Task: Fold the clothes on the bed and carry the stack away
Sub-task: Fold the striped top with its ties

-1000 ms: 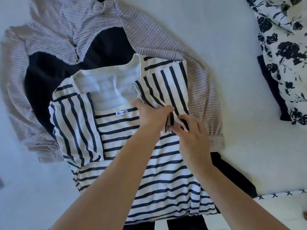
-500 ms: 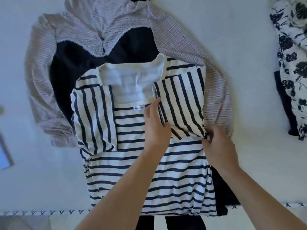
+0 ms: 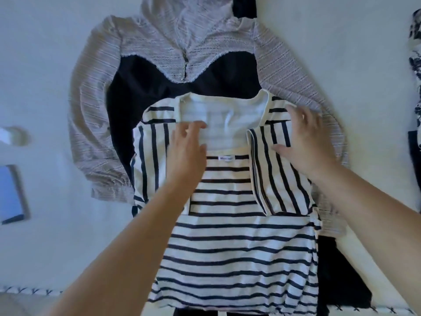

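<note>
Jacket (image 3: 109, 124), dark garment (image 3: 141, 87) under striped shirt (image 3: 239, 247).

Blue-faced flat object (image 3: 10, 193) at left.

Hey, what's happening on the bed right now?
A person is folding a striped shirt on a white bed. Both sleeves are already turned in over the body. The left hand and right hand lie flat on the sleeves, pressing them down. The shirt lies on top of a knit jacket and a dark garment.
</note>
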